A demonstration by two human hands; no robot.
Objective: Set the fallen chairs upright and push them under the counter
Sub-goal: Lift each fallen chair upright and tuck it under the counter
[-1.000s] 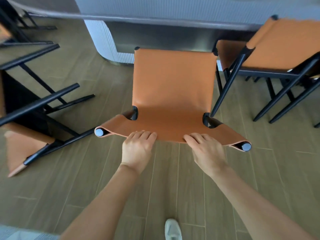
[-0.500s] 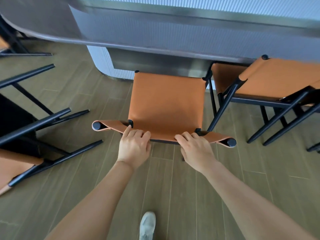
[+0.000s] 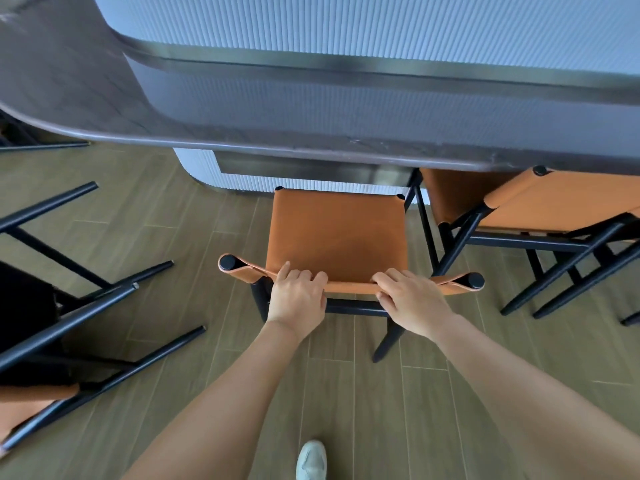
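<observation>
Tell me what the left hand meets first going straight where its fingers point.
Left hand grips the orange backrest; beyond that, above the seat, likely the counter front, though depth is unclear.

I see a wood-plank floor (image 3: 173,209). On it stand an orange chair (image 3: 336,233) at centre and a second chair (image 3: 554,206) right; a fallen chair (image 3: 69,322) lies left, a shoe (image 3: 311,460) below.

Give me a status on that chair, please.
Left hand and right hand grip backrest top. Chair upright, seat front near counter. Fallen chair lies left, clear of path.
</observation>
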